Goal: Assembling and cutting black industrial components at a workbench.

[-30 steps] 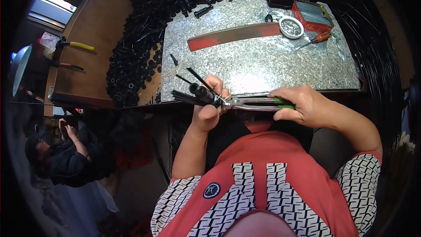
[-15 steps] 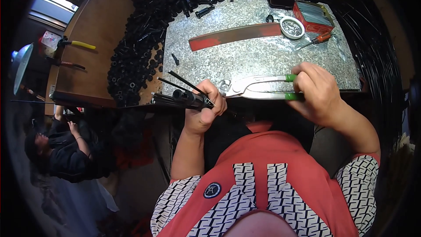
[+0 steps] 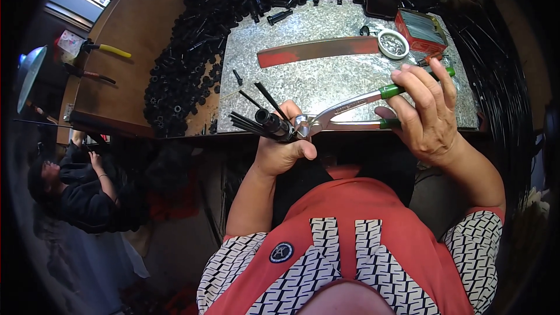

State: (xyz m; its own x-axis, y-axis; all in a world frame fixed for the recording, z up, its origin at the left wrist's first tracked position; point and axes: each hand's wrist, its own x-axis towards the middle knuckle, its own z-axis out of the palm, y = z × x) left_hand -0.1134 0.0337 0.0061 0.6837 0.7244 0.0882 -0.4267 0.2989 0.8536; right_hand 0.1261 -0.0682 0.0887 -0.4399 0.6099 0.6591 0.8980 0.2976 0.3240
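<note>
My left hand (image 3: 280, 153) is closed around a black tubular hub (image 3: 269, 122) with several thin black rods (image 3: 252, 127) fanning out to the left; its thumb points right. In my right hand (image 3: 429, 114) is a pair of end-cutting pliers (image 3: 350, 105) with green grips. The fingers lie over the upper grip and the thumb is at the lower one. Its handles are spread apart, and the jaws sit against the right side of the hub, beside my left fingers. Whether the jaws bite on anything there is too small to tell.
Behind my hands lies a speckled stone board (image 3: 326, 76) carrying a red-and-brown strip (image 3: 318, 51), a white bowl (image 3: 393, 44) of small metal bits and a red box (image 3: 421, 32). Black parts (image 3: 181, 76) heap up left and behind. A person (image 3: 76, 192) sits at the far left.
The pliers' handles have swung apart, with the upper one raised, and the jaws have come in against the hub. My right fingers have opened out. The hub has shifted right and tilted upward.
</note>
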